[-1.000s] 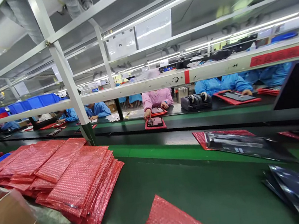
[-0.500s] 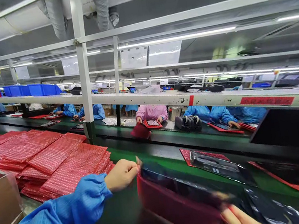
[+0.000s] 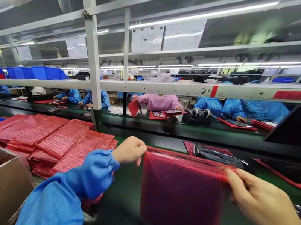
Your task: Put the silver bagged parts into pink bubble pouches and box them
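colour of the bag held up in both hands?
Red, translucent bubble-wrap bag, gripped by left hand and right hand; head view.

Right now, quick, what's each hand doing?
Left hand: closed, pinching the top left corner of the red bubble bag.
Right hand: closed on the same bag's top right corner.

red bubble bag (image 3: pixel 180 195) motion-blurred, right hand (image 3: pixel 263 201) cut off below
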